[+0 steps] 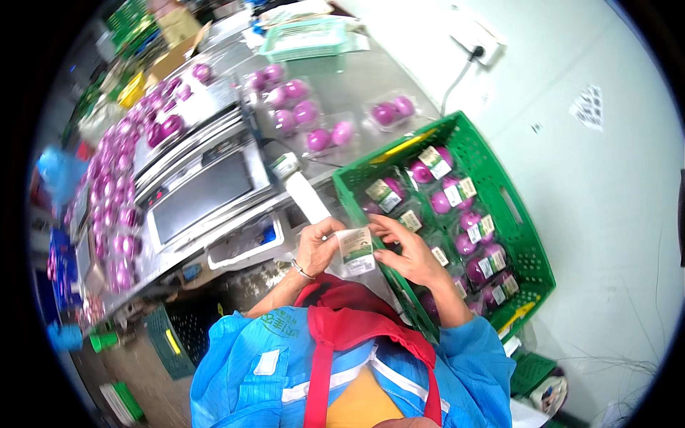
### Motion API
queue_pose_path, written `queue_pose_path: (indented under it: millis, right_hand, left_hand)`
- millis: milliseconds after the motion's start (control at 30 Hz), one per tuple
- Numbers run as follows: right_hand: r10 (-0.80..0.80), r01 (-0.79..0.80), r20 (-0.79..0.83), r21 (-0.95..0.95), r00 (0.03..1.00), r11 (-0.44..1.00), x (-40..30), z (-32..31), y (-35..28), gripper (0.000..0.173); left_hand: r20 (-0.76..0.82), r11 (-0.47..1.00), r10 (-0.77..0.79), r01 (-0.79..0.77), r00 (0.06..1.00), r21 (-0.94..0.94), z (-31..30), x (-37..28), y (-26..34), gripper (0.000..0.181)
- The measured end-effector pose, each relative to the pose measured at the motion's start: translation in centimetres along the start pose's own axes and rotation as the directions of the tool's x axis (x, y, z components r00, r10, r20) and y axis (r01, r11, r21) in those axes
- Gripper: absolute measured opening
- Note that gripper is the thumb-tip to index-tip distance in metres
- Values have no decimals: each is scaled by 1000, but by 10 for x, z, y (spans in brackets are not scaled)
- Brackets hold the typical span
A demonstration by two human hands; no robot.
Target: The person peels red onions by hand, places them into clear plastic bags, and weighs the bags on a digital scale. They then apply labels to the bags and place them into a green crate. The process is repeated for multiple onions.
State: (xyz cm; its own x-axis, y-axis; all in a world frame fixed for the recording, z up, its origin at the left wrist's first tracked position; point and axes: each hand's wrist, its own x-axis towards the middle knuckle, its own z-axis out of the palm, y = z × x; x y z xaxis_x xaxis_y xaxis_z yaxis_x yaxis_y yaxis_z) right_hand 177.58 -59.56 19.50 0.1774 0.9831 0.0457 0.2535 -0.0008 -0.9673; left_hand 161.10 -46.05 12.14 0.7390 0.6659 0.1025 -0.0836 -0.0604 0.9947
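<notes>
My left hand [317,247] pinches a printed label [357,250] between thumb and fingers, in front of my chest. The label bears writing and a green band. A white paper strip [309,197] runs from the label printer [285,165] on the table edge down to my left hand. At the label's right edge are the fingertips of my right hand [412,255], spread apart; whether they grip it is unclear. Below that hand stands a green plastic crate [489,176], holding several clear packs of red onions [440,202], most with labels on top.
A steel table [369,80] carries a wrapping machine [200,198], loose red onions [115,176], unlabelled onion packs [291,109] and a pale green basket [305,40]. A white tray [249,243] sits under the machine. The wall [578,187] has a socket box [479,40] with a plugged cable.
</notes>
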Motion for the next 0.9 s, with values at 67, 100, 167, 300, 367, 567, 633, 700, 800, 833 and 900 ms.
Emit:
queue_pose_path:
  millis: [67,100,167,300,367,567,633,700,800,833,900]
  right_hand:
    - [19,-20,87,3,996,1000,27,17,7,43]
    - [50,-48,139,-16,989,999,36,22,9,37]
    - [129,-146,139,117,982,982,46,38,8,23]
    - [98,-95,-40,70,994,993,62,72,22,14]
    - [-51,32,-182,-106,982,994,76,90,46,10]
    - [158,-224,-352,-156,922,962,147,133,130,10]
    - [75,-210,-416,-288,906,934,172,141,157,11]
    - [46,-247,-457,-392,888,886,194,142,170,11]
    - [53,-313,-483,-477,874,821,206,150,174,17]
    - [62,-338,-494,-493,867,802,209,152,172,19]
    - [96,-388,-538,-461,838,798,211,156,168,21]
  left_hand:
    - [-59,998,-25,28,998,53,-8,-13,1,14]
    - [-79,997,-34,38,996,61,-11,-17,-1,15]
    - [-129,999,-50,52,990,10,-21,-22,-16,19]
    - [-195,990,-136,128,971,-52,-39,-25,-55,31]
    - [-208,977,-176,196,962,82,-54,-30,-74,33]
    - [-22,873,-479,479,877,94,-100,-38,-134,27]
    - [20,853,-518,515,855,80,-112,-31,-137,27]
    - [42,847,-532,532,846,15,-121,-17,-139,25]
    - [135,823,-559,567,818,-32,-138,-8,-160,22]
    - [169,811,-575,585,801,-11,-144,-5,-167,22]
    - [112,849,-525,528,844,2,-153,-4,-179,28]
